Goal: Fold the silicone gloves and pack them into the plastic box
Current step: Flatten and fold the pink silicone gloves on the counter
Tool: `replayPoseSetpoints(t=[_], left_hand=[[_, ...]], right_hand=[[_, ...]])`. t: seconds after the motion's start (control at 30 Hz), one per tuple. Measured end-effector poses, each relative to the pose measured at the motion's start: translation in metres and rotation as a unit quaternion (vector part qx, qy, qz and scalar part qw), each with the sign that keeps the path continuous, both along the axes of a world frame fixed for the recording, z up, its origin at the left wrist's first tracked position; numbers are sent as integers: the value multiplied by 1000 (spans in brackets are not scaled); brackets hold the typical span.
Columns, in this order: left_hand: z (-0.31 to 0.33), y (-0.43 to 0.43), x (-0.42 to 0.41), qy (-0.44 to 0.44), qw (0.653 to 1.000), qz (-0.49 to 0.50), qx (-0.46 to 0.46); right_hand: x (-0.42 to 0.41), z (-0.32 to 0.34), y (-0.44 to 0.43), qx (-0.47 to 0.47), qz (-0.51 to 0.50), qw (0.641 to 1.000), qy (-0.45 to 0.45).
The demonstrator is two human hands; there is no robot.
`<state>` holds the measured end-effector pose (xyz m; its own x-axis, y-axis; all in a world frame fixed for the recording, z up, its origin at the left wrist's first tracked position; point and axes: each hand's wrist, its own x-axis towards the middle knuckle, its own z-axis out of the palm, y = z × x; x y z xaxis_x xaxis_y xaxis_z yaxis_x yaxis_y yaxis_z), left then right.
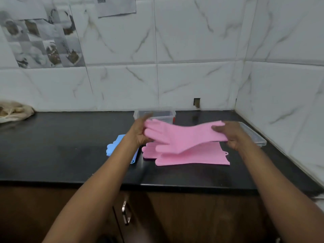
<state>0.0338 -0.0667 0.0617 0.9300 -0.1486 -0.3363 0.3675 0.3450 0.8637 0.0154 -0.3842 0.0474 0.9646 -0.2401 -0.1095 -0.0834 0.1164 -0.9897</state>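
Left hand (139, 133): fingers curled round the finger end of the raised pink glove (184, 135), gripping it. Right hand (231, 135): thumb on top of the cuff end, fingers beneath, pinching the same glove. Raised pink glove: held clear of the surface, stretched roughly level between the two hands, fingers pointing left, cuff to the right, slightly motion-blurred. Second pink glove (196, 157): lying flat on the counter (61, 146) directly below the raised one, same orientation, a small hanging loop showing at its cuff edge. Blue glove (114, 148): flat on the counter just left of the pink one, partly hidden under the left forearm; whether it is one glove or a pair cannot be told. Plastic box (164, 114): clear, open-topped, standing at the back of the counter behind the hands, near the tiled wall (192, 50); contents not discernible. Lid (254, 135): clear, lying apart on the counter to the right, beside the side wall. Cloth bundle (15, 111): far left edge of the counter. Cabinet handle (125, 213): metal, on the brown front below the counter. Paper sheet (116, 6): fixed to the wall, top centre.
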Motion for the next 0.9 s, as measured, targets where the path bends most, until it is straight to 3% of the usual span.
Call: replayPoseSetpoints(t=[0.17,0.3,0.37,0.5,0.63,0.8,0.9], left_hand=[[-32,-1,7,4,974,37,224],[-33,4,10,-12,926,23,377],[-35,3,10,-25,915,28,401],[-31,0,13,-59,909,41,410],[-30,2,11,-86,892,54,441],[-50,0,6,-119,830,46,543],[-57,-2,7,-134,810,44,570]], right_hand=[[8,-50,1,-80,-52,992,78],[6,-66,-4,-150,-79,983,68],[3,-70,-4,-182,-73,979,56],[-1,-73,-2,-139,-54,988,40],[-3,-75,-3,-168,-54,983,42],[-9,-74,2,-180,-55,982,15],[-14,-73,3,-207,-78,975,0]])
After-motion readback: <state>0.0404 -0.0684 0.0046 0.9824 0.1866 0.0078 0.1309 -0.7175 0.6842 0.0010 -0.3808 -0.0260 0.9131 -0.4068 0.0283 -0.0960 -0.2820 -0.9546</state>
